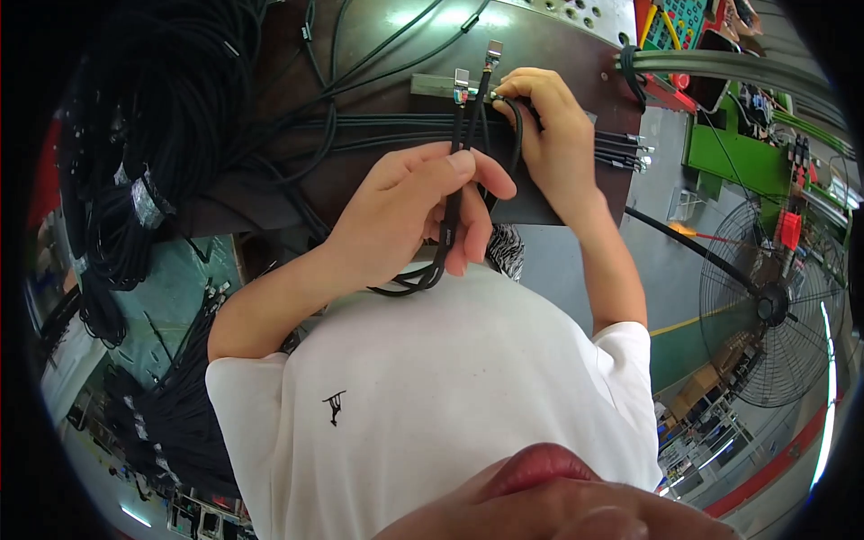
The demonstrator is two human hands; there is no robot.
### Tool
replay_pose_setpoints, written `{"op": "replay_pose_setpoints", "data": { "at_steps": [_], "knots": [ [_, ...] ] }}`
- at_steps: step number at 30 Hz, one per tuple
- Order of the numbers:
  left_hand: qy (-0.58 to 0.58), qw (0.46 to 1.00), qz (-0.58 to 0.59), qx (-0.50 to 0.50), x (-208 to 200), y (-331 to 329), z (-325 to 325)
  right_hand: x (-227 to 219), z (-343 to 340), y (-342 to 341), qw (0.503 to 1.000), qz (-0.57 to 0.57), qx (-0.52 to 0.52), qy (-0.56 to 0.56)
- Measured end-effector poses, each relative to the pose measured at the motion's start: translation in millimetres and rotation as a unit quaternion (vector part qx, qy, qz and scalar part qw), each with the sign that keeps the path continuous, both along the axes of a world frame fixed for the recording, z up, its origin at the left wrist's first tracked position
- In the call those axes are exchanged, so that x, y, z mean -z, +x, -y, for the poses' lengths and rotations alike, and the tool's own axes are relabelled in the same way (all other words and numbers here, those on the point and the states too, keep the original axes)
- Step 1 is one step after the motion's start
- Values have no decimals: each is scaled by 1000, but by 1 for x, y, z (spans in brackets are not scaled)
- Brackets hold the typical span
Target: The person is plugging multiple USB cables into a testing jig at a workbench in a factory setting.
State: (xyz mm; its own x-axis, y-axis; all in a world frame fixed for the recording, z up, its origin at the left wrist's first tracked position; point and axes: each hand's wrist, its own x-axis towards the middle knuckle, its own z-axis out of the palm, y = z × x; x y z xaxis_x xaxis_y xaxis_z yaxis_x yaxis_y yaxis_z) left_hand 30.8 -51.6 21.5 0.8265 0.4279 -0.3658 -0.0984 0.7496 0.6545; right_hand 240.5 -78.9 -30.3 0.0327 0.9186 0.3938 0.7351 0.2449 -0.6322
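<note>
My left hand is closed around two black cables, thumb pressing them against the fingers. Each ends in a silver rectangular connector with small coloured wires showing behind it; the ends point away from me. Below the hand, the cables loop back close to my white shirt. My right hand is to the right, fingertips pinching the end of another black cable beside a flat grey-green bar on the dark table. The fingers partly hide that cable end.
A thick coil of black cables, wrapped with silvery bands, fills the left side. Several cables with metal plug ends stick out over the right edge of the table. A large fan stands at the right, near green equipment.
</note>
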Motion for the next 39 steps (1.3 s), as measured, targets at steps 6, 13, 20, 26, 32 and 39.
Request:
{"op": "replay_pose_setpoints", "data": {
  "at_steps": [6,13,20,26,32,39],
  "knots": [
    [-48,990,-24,130,-10,11,-5,-34,-6,12,951,266,-52,147],
    [104,992,-71,29,-19,15,3,9,20,20,997,-1,68,47],
    [39,993,-70,92,-13,21,-4,14,15,26,998,-1,47,44],
    [22,991,-81,105,-15,27,-10,-6,19,38,999,17,15,-32],
    [121,966,-79,212,-33,45,-11,-53,12,23,977,137,-83,139],
    [337,924,-109,144,-34,17,-37,-3,21,49,996,-68,20,-56]
  ]
}}
